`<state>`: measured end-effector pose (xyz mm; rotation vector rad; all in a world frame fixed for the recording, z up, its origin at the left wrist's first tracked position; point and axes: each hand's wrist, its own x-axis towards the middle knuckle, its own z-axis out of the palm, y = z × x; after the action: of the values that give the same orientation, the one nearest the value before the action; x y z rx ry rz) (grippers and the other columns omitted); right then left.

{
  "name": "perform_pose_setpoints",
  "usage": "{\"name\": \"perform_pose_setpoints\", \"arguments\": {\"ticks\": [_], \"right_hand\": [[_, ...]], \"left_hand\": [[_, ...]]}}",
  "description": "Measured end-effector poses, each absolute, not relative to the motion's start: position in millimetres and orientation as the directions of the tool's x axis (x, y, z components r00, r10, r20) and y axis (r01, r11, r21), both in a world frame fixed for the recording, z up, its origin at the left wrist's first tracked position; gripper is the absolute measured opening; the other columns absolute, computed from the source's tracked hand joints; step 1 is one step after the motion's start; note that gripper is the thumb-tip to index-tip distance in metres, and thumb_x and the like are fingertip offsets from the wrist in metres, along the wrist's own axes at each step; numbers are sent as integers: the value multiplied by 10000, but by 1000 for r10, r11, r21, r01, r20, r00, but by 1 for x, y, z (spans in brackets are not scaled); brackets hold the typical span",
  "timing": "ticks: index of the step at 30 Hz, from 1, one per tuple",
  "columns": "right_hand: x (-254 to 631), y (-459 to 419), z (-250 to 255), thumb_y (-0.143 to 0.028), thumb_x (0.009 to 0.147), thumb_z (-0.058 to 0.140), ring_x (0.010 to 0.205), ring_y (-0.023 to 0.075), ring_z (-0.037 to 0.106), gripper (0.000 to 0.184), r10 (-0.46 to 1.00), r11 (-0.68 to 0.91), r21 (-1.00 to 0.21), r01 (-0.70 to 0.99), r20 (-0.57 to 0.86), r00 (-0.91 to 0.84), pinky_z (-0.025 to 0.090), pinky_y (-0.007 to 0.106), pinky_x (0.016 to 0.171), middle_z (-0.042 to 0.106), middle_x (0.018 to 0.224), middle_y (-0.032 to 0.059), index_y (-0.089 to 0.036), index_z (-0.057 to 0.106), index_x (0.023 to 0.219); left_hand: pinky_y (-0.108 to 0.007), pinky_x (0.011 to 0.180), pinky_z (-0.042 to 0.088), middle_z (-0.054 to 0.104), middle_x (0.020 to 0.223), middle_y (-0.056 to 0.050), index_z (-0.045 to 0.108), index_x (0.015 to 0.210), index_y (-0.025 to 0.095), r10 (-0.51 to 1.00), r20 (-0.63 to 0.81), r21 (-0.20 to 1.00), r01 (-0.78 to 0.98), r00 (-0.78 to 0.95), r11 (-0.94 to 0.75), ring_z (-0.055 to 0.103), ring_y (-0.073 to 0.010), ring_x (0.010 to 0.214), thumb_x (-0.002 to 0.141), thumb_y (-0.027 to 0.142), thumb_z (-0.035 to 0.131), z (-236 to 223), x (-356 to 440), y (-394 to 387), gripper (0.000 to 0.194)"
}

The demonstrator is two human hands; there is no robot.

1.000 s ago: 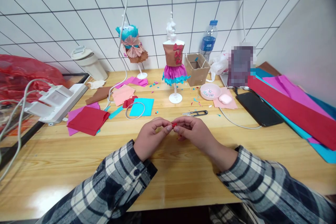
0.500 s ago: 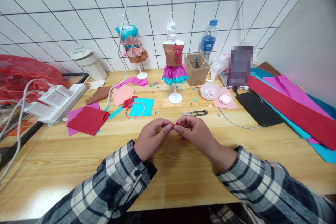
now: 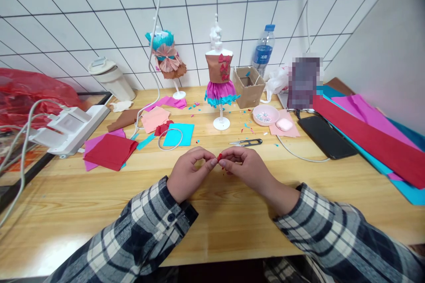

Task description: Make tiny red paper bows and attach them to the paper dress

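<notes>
Between the fingertips of both hands is a tiny piece of red crepe paper (image 3: 219, 157). My left hand (image 3: 194, 170) pinches it from the left, thumb against forefinger. From the other side my right hand (image 3: 247, 166) pinches it too, its other fingers curled. Thread snips (image 3: 247, 143) lie on the table just beyond the right hand. Farther back stands a small white dress form (image 3: 221, 123) wearing a brown paper top (image 3: 215, 70) with red bows (image 3: 224, 68) and a magenta skirt (image 3: 222, 91) edged in turquoise.
Left of the hands are red paper squares (image 3: 111, 152), a turquoise square (image 3: 184, 135), a bangle (image 3: 170, 139) and a power strip (image 3: 75, 130). A bead dish (image 3: 265, 115), cardboard box (image 3: 249, 90), black phone (image 3: 327, 137) and long paper strips (image 3: 372, 141) occupy the right side.
More of the red paper now shows between the fingertips, standing up slightly. The left hand has shifted a little to the left; both hands keep their pinch.
</notes>
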<state>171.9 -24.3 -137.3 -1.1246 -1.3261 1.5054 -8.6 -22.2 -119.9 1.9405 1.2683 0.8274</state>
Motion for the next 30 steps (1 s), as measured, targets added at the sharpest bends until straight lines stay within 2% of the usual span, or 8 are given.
{"name": "perform_pose_setpoints", "arguments": {"ticks": [7,10,15,19,23,30], "right_hand": [[172,-24,-137,-293,746,661,591,115,576,125,970,-23,-993,113,-50,-237,471,254,574,653,665,11,-169,663,757],[173,-24,-138,-303,739,661,579,108,561,136,967,-46,-994,98,-69,-247,462,242,553,646,663,7,-169,660,761],[173,-23,-140,-331,729,668,597,115,572,171,948,-132,-991,16,-131,-290,480,246,555,651,680,12,-170,657,786],[173,-23,-140,-296,731,664,584,107,565,130,946,-89,-995,52,-101,-307,465,239,561,642,659,2,-169,650,754],[172,-25,-140,-270,748,647,572,105,556,100,961,2,-988,155,-41,-274,443,232,548,642,645,-3,-170,650,733],[172,-25,-140,-229,768,652,629,123,598,48,971,117,-948,295,48,-233,464,245,596,676,692,2,-185,673,772]], "left_hand": [[-293,761,437,658,764,-30,639,740,176,926,180,772,536,331,-342,594,-174,778,847,320,593,-121,-8,-24,186],[-293,767,439,658,786,-35,644,760,172,921,172,790,509,349,-340,592,-174,796,853,314,583,-122,-8,-23,180],[-292,781,450,663,828,-46,663,803,158,916,82,866,427,392,-260,598,-173,813,862,329,566,-124,-10,-20,205],[-301,777,459,673,827,-48,677,824,156,893,-3,899,392,450,-194,606,-180,810,869,355,549,-125,-12,-20,241],[-313,796,451,671,851,-53,673,847,160,906,82,837,464,415,-289,605,-189,840,851,343,577,-126,-12,-20,207],[-303,746,424,640,778,-42,632,772,167,874,238,707,542,423,-455,569,-173,777,862,284,562,-126,-9,-20,163]]}}
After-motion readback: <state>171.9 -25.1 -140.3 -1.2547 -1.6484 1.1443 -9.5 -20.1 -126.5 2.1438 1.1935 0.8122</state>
